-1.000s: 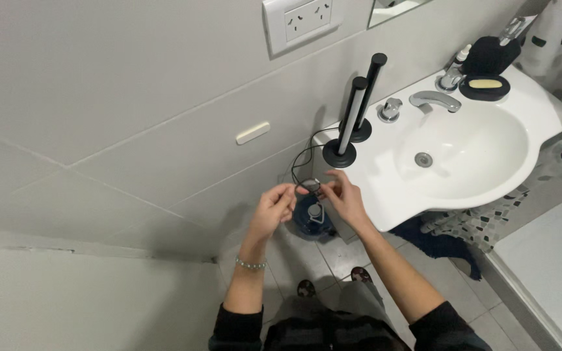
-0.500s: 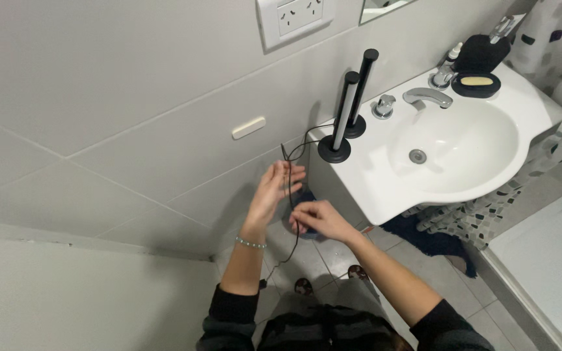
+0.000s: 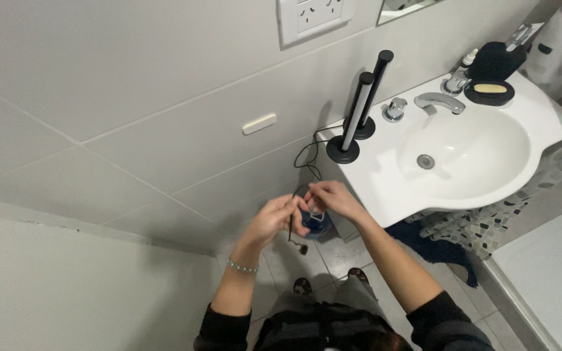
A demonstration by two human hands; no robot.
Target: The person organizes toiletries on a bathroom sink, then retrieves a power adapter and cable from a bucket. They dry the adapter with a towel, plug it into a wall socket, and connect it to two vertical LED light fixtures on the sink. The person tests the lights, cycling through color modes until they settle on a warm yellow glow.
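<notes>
A thin black cord [image 3: 292, 221] hangs between the two hands, just off the front left corner of the sink [image 3: 385, 188], with a small dark plug [image 3: 303, 249] dangling at its lower end. The left hand [image 3: 273, 220] has its fingers curled and pinched on the cord. The right hand [image 3: 330, 197] is also pinched shut, its fingertips meeting the left hand's at the top of the cord. Whether the right hand grips the cord itself or something small beside it is too small to tell. Both forearms reach up and forward from dark sleeves, and a beaded bracelet [image 3: 242, 266] sits on the left wrist.

Below the hands a small dark blue bin [image 3: 317, 224] stands on the tiled floor; its contents cannot be made out.

On the sink stand two tall black rods on round bases [image 3: 358, 110], and more cord [image 3: 310, 153] runs from them down the wall. A black dish [image 3: 489, 91] holds a yellow soap bar [image 3: 490, 88] beside the tap [image 3: 438, 101].
</notes>
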